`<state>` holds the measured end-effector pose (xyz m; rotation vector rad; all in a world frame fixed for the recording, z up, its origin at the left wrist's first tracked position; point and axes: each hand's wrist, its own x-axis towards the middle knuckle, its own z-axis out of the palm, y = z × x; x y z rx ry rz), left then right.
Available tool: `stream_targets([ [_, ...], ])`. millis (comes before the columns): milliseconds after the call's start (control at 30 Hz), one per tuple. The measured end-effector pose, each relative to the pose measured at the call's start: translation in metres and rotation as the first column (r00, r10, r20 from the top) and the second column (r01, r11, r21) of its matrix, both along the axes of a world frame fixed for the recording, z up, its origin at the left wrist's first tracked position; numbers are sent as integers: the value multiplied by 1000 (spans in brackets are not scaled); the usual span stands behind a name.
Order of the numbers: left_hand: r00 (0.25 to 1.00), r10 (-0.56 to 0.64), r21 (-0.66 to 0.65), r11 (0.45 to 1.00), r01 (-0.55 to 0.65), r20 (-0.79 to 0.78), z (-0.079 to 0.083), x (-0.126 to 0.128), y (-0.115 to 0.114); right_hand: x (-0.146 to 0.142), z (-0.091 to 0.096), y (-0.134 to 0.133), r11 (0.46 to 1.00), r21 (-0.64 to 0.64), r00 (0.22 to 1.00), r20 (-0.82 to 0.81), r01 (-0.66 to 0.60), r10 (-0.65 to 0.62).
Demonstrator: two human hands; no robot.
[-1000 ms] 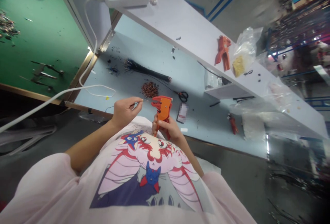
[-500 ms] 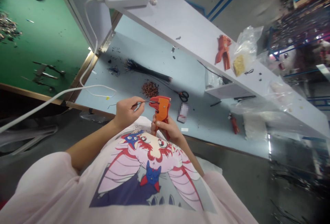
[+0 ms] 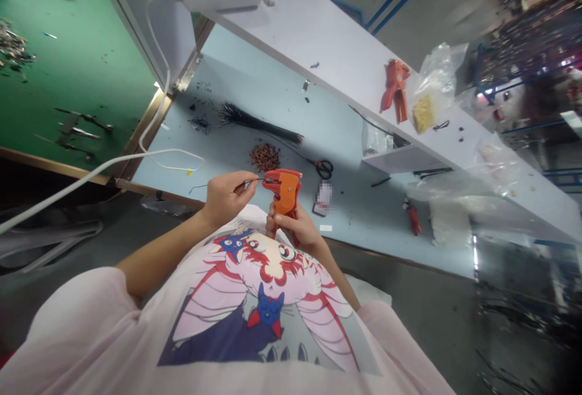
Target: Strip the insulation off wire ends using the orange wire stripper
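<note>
A thin black wire (image 3: 253, 181) runs into the mouth of an orange wire stripper (image 3: 286, 192), its tip reaching the jaws. The stripper stands upright just in front of the chest, above the near edge of the pale blue desk (image 3: 350, 225). The left hand (image 3: 226, 197) pinches the wire between thumb and fingertips in a narrow grip, and a short loose tail trails out past it. The right hand (image 3: 291, 226) closes round the stripper's handles, fingers wrapped across them. The step in hand looks like seating the wire end in the tool; the next move would seem to call for a firm squeeze of the handles while the left hand holds the wire steady.

Ahead of the left hand, a bundle of black wires (image 3: 259, 120) and a heap of reddish-brown cut pieces (image 3: 264, 157) lie on the desk, with black-handled scissors (image 3: 324, 169) ahead of the right hand. Further out past the right hand, a second orange stripper (image 3: 394, 91) sits on a white shelf (image 3: 313, 62), beside a clear plastic bag (image 3: 439, 74).
</note>
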<state>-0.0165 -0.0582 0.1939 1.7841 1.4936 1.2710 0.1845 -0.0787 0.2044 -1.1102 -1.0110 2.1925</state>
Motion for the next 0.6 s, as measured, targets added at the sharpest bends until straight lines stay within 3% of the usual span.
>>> stream_targets([
  [600, 1000, -9, -36, 999, 9, 2, 0, 1, -2, -5, 1, 1, 999, 36, 999, 32, -20, 19],
])
